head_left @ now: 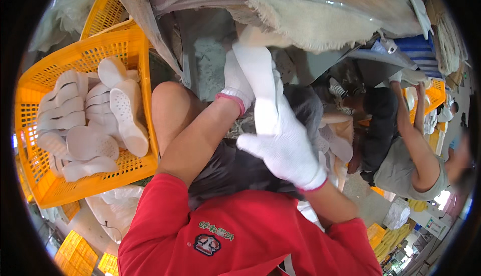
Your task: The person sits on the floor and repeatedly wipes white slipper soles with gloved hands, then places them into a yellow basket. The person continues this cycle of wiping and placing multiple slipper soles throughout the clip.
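A white shoe sole [264, 88] stands lengthwise in front of me between my two gloved hands. My left hand [237, 78], in a white knit glove with a pink cuff, grips it from the left side; its fingers are partly hidden behind the sole. My right hand [293, 150], gloved the same way, holds the near end, with the fingers along its right edge and the thumb out to the left. The far end of the sole meets a blurred beige part [260, 37] under a fringed cloth; whether they touch I cannot tell.
An orange crate [90, 188] full of white soles [128, 118] stands at my left. Ahead is a plastic-covered machine with a frayed cream cloth [325, 23] draped over it. More soles [338, 143] lie by my right knee. Another person [421, 165] works at the right.
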Available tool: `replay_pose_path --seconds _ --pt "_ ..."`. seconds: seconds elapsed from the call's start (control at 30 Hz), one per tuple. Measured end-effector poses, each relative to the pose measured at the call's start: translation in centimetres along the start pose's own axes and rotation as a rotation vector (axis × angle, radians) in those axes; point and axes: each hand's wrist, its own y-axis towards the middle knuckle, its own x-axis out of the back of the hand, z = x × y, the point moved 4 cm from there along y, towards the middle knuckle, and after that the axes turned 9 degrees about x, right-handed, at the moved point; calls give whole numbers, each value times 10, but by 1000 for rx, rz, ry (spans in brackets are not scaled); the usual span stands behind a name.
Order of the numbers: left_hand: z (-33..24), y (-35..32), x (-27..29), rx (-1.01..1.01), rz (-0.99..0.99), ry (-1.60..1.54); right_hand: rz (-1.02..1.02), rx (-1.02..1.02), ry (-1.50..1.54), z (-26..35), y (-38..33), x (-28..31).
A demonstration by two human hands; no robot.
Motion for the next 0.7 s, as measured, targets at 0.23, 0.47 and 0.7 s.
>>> replay_pose_path --seconds 0.23,0.47,0.7 --pt "-31 20 31 -629 -588 1081 200 316 -105 -19 46 -2" --pt "7 -20 22 -276 -205 131 -331 -276 597 -109 -106 5" --pt "-32 -13 29 -639 -434 1550 -361 4 230 -86 -54 12"
